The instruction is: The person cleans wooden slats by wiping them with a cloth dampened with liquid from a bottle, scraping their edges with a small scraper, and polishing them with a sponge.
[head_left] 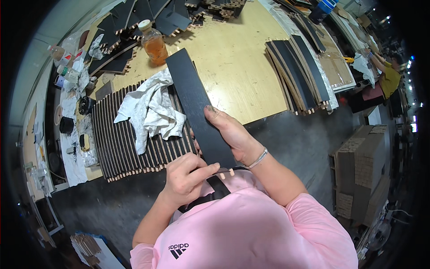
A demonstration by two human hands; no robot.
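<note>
A dark painted wooden board (193,101) stands tilted in front of my chest, with pale dowels (227,174) sticking out of its near end. My right hand (228,134) grips it by the right edge, the thumb on the dark face and the other fingers behind. At the near end, my left hand (184,178) is closed, its fingers curled and one fingertip against the end by the dowels. Whatever those fingers pinch is hidden. Left of the board, a crumpled white cloth (152,110) lies over a row of similar boards (114,139) standing on edge.
A bottle of orange liquid (155,49) stands on the yellow worktable (233,58). More dark boards (172,20) are heaped at the back, and another stack (298,74) sits at the right. Black tubs (85,105) line the left side. A co-worker (389,80) is at far right.
</note>
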